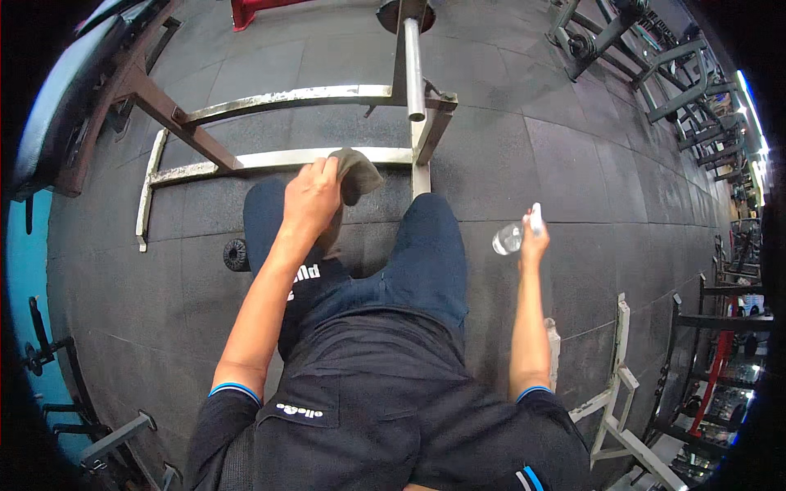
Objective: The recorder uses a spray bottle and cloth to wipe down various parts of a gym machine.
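Observation:
Gripped in my left hand [312,193] is an olive-grey cloth [356,176], held above my legs in front of the white lower bar [283,157] of a bench frame. My right hand [532,241] is out to the right, closed around a clear spray bottle [507,239] with a white top, over the rubber floor. My dark-clad knees [430,225] are bent toward the frame, and a small black round object [236,254] lies beside my left leg.
A black padded bench [59,98] with brown supports is at upper left, a metal bar [413,69] at top centre. More weight machines [606,45] line the upper right. White metal frames [621,360] stand at lower right, dark racks [725,323] beyond them, and black equipment [49,352] at left.

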Tool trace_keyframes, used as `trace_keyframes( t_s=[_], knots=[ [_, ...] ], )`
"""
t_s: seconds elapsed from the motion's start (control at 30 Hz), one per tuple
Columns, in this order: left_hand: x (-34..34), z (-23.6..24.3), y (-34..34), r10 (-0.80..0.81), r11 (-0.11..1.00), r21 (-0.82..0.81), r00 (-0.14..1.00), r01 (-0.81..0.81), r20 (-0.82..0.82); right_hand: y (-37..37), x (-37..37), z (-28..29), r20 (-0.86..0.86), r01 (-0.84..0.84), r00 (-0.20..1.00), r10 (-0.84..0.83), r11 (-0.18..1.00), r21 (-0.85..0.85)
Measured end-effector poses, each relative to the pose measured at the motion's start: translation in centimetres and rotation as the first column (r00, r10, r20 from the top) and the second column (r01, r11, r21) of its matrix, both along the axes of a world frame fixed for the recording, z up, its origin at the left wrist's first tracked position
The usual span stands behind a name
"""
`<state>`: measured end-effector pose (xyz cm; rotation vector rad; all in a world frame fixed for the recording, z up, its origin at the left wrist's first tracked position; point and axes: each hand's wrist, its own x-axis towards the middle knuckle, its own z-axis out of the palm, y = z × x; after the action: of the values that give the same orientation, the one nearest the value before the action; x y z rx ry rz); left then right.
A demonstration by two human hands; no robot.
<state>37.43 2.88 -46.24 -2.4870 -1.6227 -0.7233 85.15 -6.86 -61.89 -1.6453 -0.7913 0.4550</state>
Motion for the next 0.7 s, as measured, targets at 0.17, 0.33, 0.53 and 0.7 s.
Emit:
trace_keyframes(
  t_s=[0.17,0.33,0.53,0.7],
  knots=[
    [1.0,5.0,-0.4,0.141,0.99,0.044,0.961,-0.134,-0.24,-2.5,0.5,-9.5,0.047,0.238,0.971,-0.236,0.97,-0.044],
    [2.9,9.5,-0.2,0.001,1.0,0.023,1.0,0.0,-0.031,-4.8,-0.4,-12.6,0.12,0.417,0.906,-0.407,0.905,-0.079],
    [4.4,11.4,-2.0,-0.053,0.997,-0.057,0.996,0.049,-0.075,-7.2,-6.8,-4.1,0.503,0.536,0.709,-0.494,0.841,0.07],
    [6.2,11.8,-3.1,-0.326,0.937,0.105,0.943,0.332,-0.072,-4.9,-16.8,12.1,0.163,-0.287,0.95,0.266,0.951,0.119]
  ],
)
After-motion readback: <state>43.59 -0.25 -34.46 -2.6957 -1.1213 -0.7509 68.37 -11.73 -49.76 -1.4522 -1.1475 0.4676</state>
